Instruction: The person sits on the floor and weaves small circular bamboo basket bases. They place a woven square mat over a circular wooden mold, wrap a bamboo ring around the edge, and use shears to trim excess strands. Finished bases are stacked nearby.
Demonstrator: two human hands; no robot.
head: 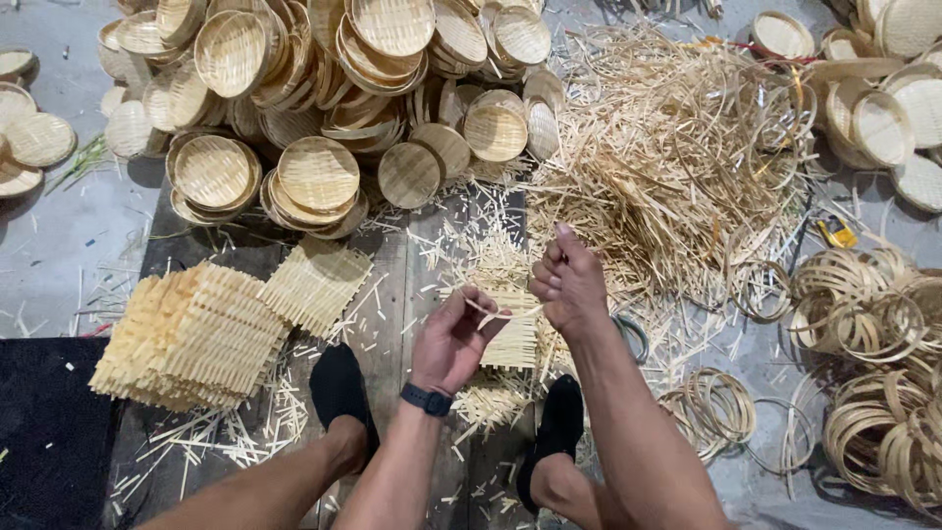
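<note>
A heap of round baskets (324,88) fills the far edge of the boards (392,294) I sit over, with a mound of loose strips (677,147) at the far right corner. A stack of woven mats (191,334) lies at the left edge, and coiled hoops (873,314) sit off to the right. My left hand (453,339) and right hand (569,285) each pinch one thin strip (505,312), held between them above a mat (512,334) near my feet.

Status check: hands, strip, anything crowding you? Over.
Left hand and right hand both pinching one thin bamboo strip. Woven mat below it. Loose offcuts close right; nothing blocking.
</note>
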